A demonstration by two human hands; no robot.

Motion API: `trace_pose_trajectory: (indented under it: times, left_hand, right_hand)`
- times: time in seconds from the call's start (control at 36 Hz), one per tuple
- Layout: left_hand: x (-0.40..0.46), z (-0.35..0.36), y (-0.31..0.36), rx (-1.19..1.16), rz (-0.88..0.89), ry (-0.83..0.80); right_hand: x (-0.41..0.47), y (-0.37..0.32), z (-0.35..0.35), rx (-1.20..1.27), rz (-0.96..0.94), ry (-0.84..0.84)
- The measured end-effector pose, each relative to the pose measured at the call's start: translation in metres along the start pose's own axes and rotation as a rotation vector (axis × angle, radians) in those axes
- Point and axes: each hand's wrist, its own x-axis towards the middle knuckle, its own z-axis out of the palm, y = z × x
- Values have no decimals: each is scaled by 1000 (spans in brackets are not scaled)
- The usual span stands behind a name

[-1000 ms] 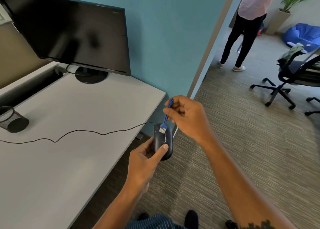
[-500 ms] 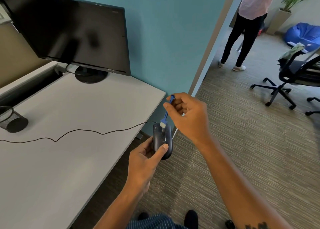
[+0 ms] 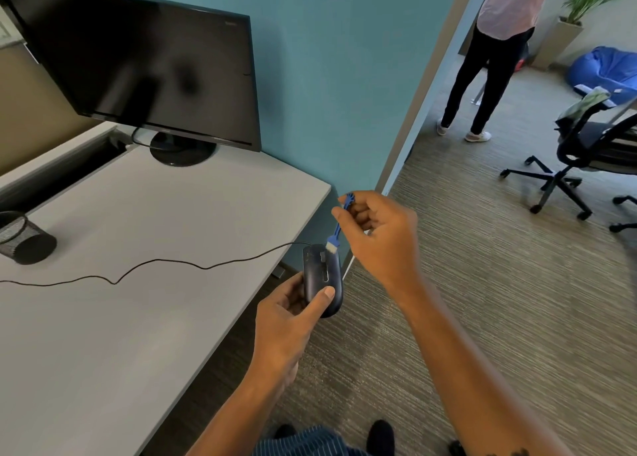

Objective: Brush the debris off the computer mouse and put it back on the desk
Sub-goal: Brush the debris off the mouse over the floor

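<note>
1. The left hand (image 3: 286,324) grips the dark blue oval computer mouse (image 3: 323,279), held off the pale grey desk (image 3: 113,317) edge.
2. The right hand (image 3: 382,235) has its fingers (image 3: 358,214) pinching a small blue plastic brush (image 3: 339,226), bristles touching the mouse's front.

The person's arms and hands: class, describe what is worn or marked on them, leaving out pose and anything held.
Both forearms are bare, with no sleeves in view. The left hand and right hand show no gloves, rings or watch. A dark tattoo shows on the right forearm at the bottom edge.

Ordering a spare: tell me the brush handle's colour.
Blue, with whitish bristles; brush, head view.
</note>
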Motion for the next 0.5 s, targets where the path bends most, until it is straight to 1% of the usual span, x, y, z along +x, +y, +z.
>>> trace_pose_trajectory:
  times: [0.08, 0.14, 0.28, 0.33, 0.42, 0.5]
  left_hand:
    - [0, 0, 2, -14, 1, 4]
    - [1, 1, 3, -30, -1, 9]
    - [2, 0, 2, -61, -12, 41]
    - [3, 0, 1, -67, -17, 47]
    - [5, 2, 1, -69, -20, 57]
    - [8, 5, 3, -71, -23, 66]
  right_hand:
    - [-2, 2, -2, 125, 47, -87]
    - [-4, 4, -1, 123, 47, -138]
    - [-6, 7, -5, 106, 72, -195]
    - [-5, 6, -6, 110, 79, -187]
    - [-5, 2, -3, 99, 75, -118]
    - [-8, 1, 0, 82, 72, -117]
